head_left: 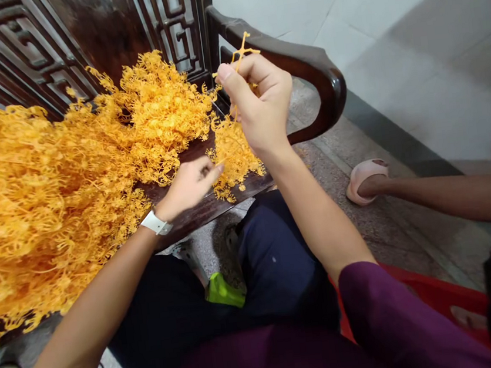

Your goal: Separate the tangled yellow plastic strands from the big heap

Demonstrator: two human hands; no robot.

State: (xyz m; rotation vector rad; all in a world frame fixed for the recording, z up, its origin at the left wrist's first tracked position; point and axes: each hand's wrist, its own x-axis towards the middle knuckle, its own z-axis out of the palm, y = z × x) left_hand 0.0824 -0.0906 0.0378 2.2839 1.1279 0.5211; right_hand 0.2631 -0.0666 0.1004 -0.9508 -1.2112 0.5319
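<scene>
A large heap of curly orange dried sprigs (51, 194) lies on the dark wooden seat (200, 213) and spreads over its left side. My right hand (258, 103) is raised above the heap, with its fingers closed on a small branching orange sprig (242, 54) that sticks up past them. My left hand (190, 185), with a white watch (156, 222) on its wrist, rests at the heap's right edge. Its fingertips touch the curly strands, and I cannot tell whether they pinch any.
A carved dark wood lattice back (21, 44) and a curved armrest (301, 53) stand beyond my hands. To the right, another person's bare leg (446, 199) ends in a pink slipper (367, 181). A red plastic stool (436, 298) is at lower right, and a lime-green object (223, 290) lies between my knees.
</scene>
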